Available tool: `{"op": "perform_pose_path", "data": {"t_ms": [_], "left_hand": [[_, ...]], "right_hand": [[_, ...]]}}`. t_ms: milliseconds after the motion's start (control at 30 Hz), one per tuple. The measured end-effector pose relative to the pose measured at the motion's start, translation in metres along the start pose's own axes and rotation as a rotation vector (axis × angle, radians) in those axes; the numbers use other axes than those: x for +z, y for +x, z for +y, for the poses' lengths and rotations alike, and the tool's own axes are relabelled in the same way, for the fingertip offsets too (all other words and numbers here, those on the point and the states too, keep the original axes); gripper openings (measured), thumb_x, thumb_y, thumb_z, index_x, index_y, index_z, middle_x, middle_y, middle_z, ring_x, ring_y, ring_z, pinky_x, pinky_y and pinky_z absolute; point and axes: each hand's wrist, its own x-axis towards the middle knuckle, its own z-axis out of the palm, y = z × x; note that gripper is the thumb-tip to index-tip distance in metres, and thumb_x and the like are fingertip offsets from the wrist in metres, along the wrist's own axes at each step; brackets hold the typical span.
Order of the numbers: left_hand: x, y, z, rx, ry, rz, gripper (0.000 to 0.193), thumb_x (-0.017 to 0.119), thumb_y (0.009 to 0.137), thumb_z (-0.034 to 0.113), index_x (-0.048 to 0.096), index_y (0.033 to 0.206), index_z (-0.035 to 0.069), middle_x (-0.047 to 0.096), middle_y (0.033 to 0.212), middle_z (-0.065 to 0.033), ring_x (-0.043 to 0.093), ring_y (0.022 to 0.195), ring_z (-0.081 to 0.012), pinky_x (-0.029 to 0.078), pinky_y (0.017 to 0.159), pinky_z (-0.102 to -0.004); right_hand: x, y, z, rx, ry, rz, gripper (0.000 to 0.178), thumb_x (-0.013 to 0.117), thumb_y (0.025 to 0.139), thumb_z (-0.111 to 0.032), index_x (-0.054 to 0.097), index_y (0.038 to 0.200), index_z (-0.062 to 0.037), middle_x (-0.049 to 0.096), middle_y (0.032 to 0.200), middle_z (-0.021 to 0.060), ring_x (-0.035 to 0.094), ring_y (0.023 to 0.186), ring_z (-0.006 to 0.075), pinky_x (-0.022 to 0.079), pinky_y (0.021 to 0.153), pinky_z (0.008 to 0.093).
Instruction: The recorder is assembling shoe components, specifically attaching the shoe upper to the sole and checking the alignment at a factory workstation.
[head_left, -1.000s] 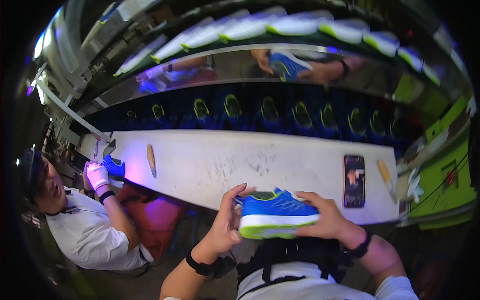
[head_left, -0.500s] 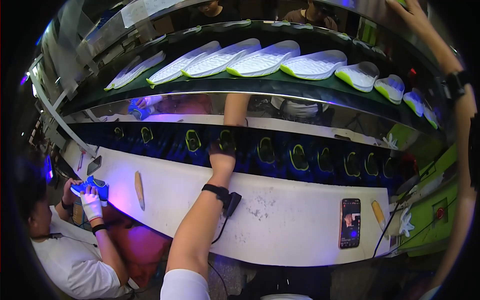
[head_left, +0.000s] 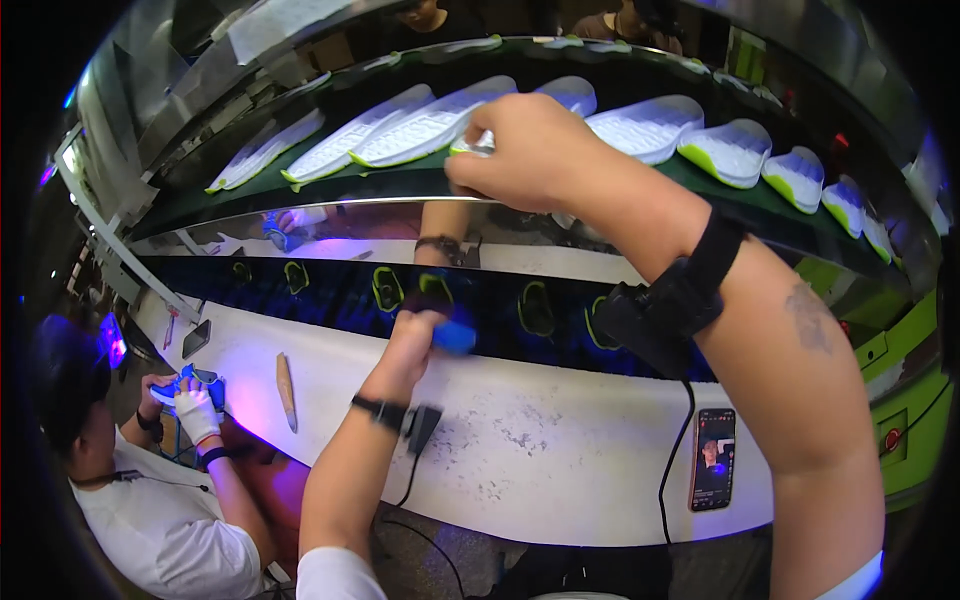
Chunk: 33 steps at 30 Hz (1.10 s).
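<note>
My left hand (head_left: 403, 350) is at the near edge of the dark lower shelf, closed on a blue shoe upper (head_left: 454, 338) that is smeared by motion. Up at the raised green shelf, my right hand (head_left: 530, 150) reaches across with bent fingers pinching the near end of a white shoe sole (head_left: 572, 92) with a lime edge. The hand and wrist hide much of that sole. Other soles lie in a row on either side, such as a white sole (head_left: 650, 128) to the right. On the lower shelf, dark blue uppers with lime collars (head_left: 536, 308) stand in a row.
Below the shelves runs a white worktop (head_left: 560, 450) holding a phone (head_left: 712, 460), a wooden-looking tool (head_left: 287, 390) and a dark phone-like slab (head_left: 197, 339). A black cable (head_left: 672, 480) hangs from my right wrist. At left, a co-worker (head_left: 170, 520) handles a blue shoe (head_left: 195, 383).
My right hand has come down from the upper right onto a sole. My left hand has drawn back from the lower shelf, bringing the blue shoe upper toward me.
</note>
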Motion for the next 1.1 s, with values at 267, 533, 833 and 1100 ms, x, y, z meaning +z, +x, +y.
{"op": "perform_pose_path", "data": {"t_ms": [267,533,833,1100], "left_hand": [[0.032,-0.179,-0.02,0.504,0.56,-0.241,0.018,0.067,0.089,0.022,0.068,0.087,0.004,0.066,0.09,-0.0125,0.064,0.086,-0.031,0.051,0.081,-0.0387],[0.031,-0.302,-0.042,0.915,0.956,-0.072,0.058,0.074,0.08,0.036,0.057,0.131,0.013,0.056,0.13,-0.0177,0.052,0.122,-0.0358,0.037,0.107,-0.0548],[0.092,-0.26,-0.019,1.147,1.193,-0.477,0.051,0.082,0.066,0.032,0.064,0.11,0.012,0.065,0.111,-0.0057,0.061,0.112,-0.0238,0.018,0.116,-0.0641],[0.133,-0.291,0.012,0.544,0.087,-0.305,0.041,0.081,0.074,0.029,0.07,0.103,0.002,0.072,0.1,-0.0146,0.067,0.092,-0.0299,0.053,0.088,-0.0393]], "right_hand": [[0.006,-0.01,-0.013,-0.184,-0.138,0.331,0.021,0.063,0.076,-0.023,0.073,0.075,-0.0051,0.068,0.085,0.015,0.064,0.094,0.0356,0.052,0.08,0.0441],[-0.089,-0.197,-0.086,-0.444,0.335,0.446,0.026,0.046,0.104,-0.024,0.057,0.105,-0.0008,0.067,0.096,0.0144,0.064,0.083,0.0217,0.05,0.076,0.0346],[-0.019,-0.415,-0.051,0.491,0.719,0.302,0.025,0.051,0.103,-0.024,0.057,0.111,-0.0007,0.058,0.101,0.0058,0.053,0.091,0.0114,0.043,0.082,0.0275],[-0.029,-0.393,-0.106,0.309,0.861,0.156,0.014,0.071,0.089,-0.012,0.066,0.09,0.001,0.065,0.115,0.017,0.063,0.11,0.0247,0.048,0.095,0.036]]}}
